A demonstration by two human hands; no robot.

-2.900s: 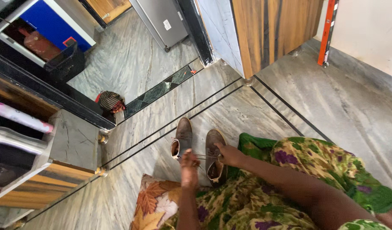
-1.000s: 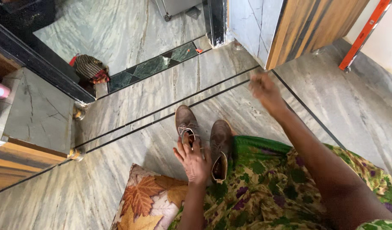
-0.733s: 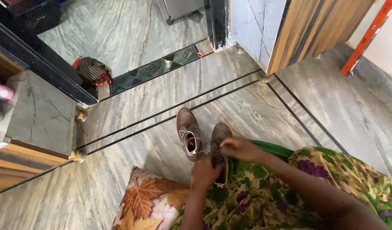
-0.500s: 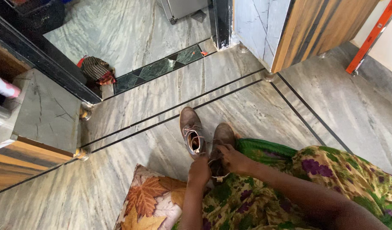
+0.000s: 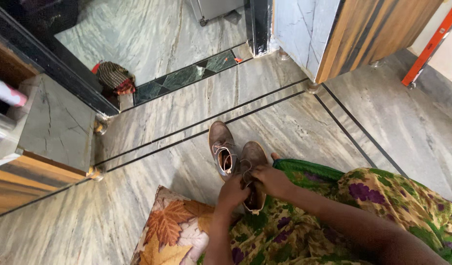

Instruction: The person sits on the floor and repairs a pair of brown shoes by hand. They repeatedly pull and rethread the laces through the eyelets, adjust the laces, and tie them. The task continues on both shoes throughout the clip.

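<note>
On grey marble floor (image 5: pixel 304 127) just ahead of lap, two brown boots (image 5: pixel 238 159) side by side, toes pointing away, long axes up-frame, left hand (image 5: pixel 233 192) and right hand (image 5: pixel 271 180) fingers pinched on near boot's laces (image 5: pixel 245 169), leaf-print cushion (image 5: pixel 174 230) beside, wooden cabinet (image 5: pixel 368 29) beyond.

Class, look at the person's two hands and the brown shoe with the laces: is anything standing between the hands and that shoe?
Nothing visible does. The left hand and right hand are already on the right brown shoe at its laces. The other brown shoe stands beside it, not in between.
</note>
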